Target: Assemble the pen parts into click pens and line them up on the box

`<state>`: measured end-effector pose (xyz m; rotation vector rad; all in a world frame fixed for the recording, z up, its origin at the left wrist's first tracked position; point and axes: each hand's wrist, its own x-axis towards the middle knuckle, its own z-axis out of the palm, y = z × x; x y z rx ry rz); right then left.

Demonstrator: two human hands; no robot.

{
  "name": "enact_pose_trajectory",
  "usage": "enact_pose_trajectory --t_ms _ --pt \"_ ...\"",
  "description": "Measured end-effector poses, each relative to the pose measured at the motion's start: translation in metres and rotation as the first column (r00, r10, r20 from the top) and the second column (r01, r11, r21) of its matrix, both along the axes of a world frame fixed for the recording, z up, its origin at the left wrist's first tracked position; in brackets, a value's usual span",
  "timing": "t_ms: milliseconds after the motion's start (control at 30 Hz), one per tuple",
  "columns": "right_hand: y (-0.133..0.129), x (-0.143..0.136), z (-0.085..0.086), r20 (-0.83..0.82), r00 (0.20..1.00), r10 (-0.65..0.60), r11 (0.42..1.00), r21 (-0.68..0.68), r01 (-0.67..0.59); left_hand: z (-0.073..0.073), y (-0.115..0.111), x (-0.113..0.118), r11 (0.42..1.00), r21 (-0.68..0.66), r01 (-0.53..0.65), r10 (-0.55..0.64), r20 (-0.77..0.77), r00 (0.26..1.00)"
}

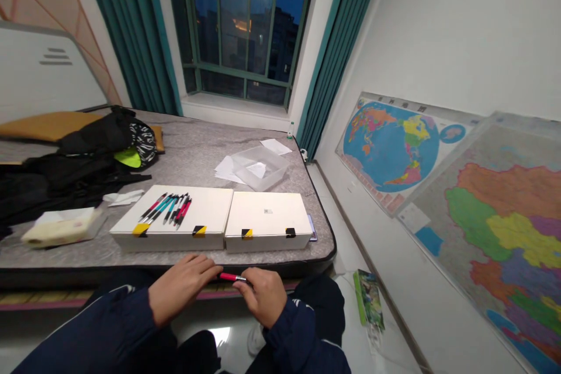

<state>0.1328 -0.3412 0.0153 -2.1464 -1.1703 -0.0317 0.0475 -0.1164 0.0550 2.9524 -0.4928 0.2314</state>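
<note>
Between my two hands, in front of the mattress edge, is a red pen [232, 277] held roughly level. My left hand [186, 281] is closed around one end of it, with that end hidden by the fingers. At the other end, the dark and silver part sits in the closed fingers of my right hand [265, 292]. Several red, blue, black and white pens [169, 208] lie side by side on a white box [210, 204] beyond my left hand. A second white box [267, 210] stands right beside it, its flap taped with black and yellow strips.
The boxes stand on a grey mattress [193, 128]. Behind them is a clear plastic tray [263, 172] with white papers [225, 170]. To the left lie a tissue pack [61, 231] and black bags [87, 152]. A green box [369, 298] is on the floor at right.
</note>
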Motion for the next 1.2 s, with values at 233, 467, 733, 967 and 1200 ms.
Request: enact_pose_trajectory --t_ms 233,467,733,967,1200 --pt "0.01 -0.007 -0.014 -0.491 0.87 0.039 0.977 0.201 0.07 -0.006 0.0 -0.001 1.0 -0.02 0.004 -0.003 0.052 0.999" --pt "0.005 -0.01 -0.006 -0.364 0.931 -0.02 0.99 0.12 0.068 -0.021 -0.005 0.002 1.0 0.004 0.018 -0.017 -0.038 0.999" --pt "0.004 -0.009 -0.021 -0.428 0.901 -0.065 0.987 0.103 0.12 -0.013 -0.006 0.008 0.999 -0.014 0.053 -0.053 -0.056 0.997" --pt "0.008 -0.008 -0.015 -0.521 0.854 0.001 0.985 0.148 0.089 -0.033 -0.023 0.0 0.959 -0.28 0.032 -0.034 -0.003 0.999" --pt "0.007 -0.007 -0.012 -0.853 0.25 0.459 0.871 0.487 0.062 -0.045 -0.031 -0.003 0.78 -0.626 -0.002 0.044 0.051 0.998"
